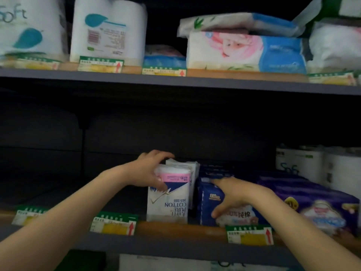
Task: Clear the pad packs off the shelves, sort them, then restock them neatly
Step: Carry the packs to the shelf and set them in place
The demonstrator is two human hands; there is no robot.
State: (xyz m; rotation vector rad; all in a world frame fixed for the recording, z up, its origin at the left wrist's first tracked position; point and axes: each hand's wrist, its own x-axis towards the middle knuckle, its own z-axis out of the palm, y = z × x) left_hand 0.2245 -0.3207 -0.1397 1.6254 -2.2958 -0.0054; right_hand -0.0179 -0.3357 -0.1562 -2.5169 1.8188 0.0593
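A white pad pack with a pink band stands upside down at the front of the lower shelf. My left hand grips its top left corner, fingers curled over the packs behind it. To its right stands a dark blue pad pack. My right hand holds this blue pack, fingers over its top and thumb against its front. Purple pad packs lie in a row further right.
Toilet roll packs and tissue packs fill the upper shelf. More white roll packs stand at the lower shelf's back right. Green and yellow price tags line the shelf edges. The lower shelf's left half is dark.
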